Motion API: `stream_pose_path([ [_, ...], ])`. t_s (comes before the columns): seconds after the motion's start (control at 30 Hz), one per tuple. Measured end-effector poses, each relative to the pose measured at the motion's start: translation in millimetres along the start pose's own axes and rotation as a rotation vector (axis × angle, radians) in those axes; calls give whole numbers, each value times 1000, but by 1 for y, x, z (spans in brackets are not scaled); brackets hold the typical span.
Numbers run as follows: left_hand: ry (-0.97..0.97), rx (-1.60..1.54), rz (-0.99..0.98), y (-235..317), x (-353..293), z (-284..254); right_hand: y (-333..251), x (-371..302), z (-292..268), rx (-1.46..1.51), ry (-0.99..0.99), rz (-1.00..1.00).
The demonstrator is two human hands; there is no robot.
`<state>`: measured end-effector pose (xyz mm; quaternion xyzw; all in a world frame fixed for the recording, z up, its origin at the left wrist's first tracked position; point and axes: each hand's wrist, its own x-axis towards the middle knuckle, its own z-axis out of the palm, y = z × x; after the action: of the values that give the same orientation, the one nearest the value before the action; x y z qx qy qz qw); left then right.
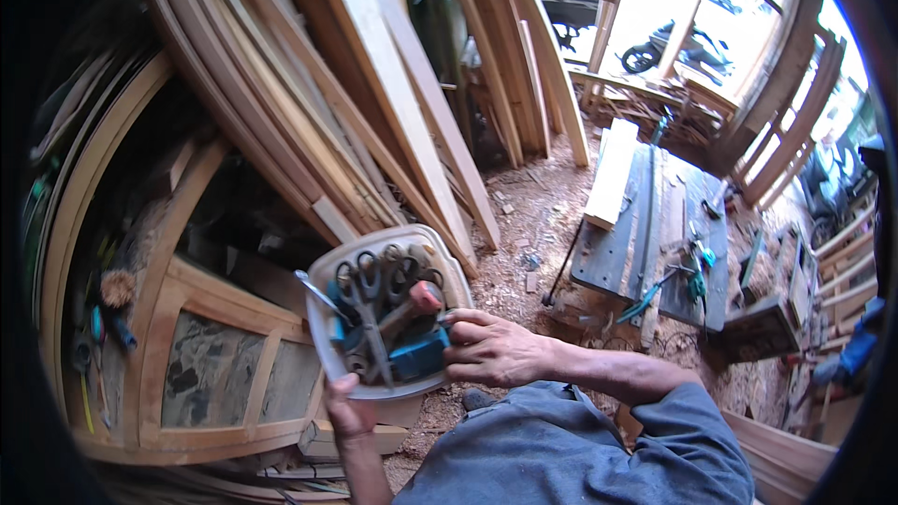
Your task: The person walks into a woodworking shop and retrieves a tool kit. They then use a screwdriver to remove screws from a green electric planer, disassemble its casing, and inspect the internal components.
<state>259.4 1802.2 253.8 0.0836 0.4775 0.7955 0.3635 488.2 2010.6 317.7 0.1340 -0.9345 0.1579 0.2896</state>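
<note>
A whitish plastic tub (398, 392) full of tools is held in front of me, left of centre. My left hand (350, 411) grips its near left corner, with the thumb up at the rim. Curled over the tub's right side are the fingers of my right hand (498, 352). Inside, dark-handled scissors (363, 282) lie on top, and a second pair of dark loops sits beside them. A tool with a red end (426, 296) rests across the middle. Close to my right fingers is a blue object (421, 358) whose kind I cannot make out.
Long boards (374, 47) lean beyond the tub. A wooden panelled frame (215, 365) stands at the left. To the right is a dark workbench (613, 257) bearing a pale timber block (613, 173) and a teal tool (697, 271). Wood shavings (524, 215) cover the floor.
</note>
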Motion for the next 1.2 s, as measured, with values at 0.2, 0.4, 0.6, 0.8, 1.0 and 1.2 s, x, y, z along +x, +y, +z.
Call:
stream_pose_path([
  [0.2,-255,130,-175,-113,8,28,-33,-158,28,33,399,901],
  [0.4,-450,265,-445,-208,14,81,-37,-290,55,1275,688,1527],
  [0.6,-549,391,-675,-321,34,143,-21,-380,70,1338,1061,1634],
  [0.8,-513,455,-858,-433,61,189,43,-452,77,1241,1290,1820],
  [1.0,-551,445,-894,-530,112,207,75,-474,92,1141,1696,1688],
  [1.2,-524,141,-975,-560,136,211,83,-477,87,1227,1631,1651],
])
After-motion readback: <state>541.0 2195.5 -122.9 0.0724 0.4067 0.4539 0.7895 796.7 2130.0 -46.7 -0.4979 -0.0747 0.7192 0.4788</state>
